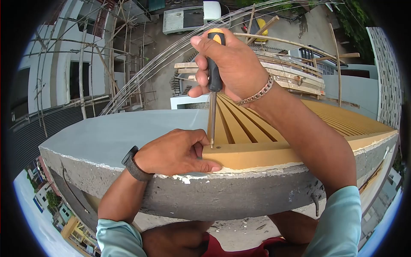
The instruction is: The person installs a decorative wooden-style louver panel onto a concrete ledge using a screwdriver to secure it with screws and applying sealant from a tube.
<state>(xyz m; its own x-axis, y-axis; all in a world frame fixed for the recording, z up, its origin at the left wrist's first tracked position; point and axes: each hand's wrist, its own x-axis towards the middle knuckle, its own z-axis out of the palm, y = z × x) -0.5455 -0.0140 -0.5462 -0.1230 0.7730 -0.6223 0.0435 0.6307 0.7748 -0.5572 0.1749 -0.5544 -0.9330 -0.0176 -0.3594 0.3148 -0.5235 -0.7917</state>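
My right hand (244, 64) is wrapped round the black and yellow handle of a screwdriver (214, 77). Its shaft points down, with the tip at the top face of a tan slatted panel (252, 154), near the panel's left end. A small screw head (218, 147) shows just right of the tip. My left hand (175, 152) grips that left end, one digit along the front edge and the others by the screwdriver tip. Part of these fingers is hidden behind the corner. The panel lies along a rough concrete ledge (239, 192).
A smooth grey wall face (128, 128) adjoins the panel on the left. Beyond the ledge is a drop to the street, where a white truck (188, 19) stands. Overhead wires (145, 68), pole scaffolding (85, 47) and wooden planks (295, 73) are on the far side.
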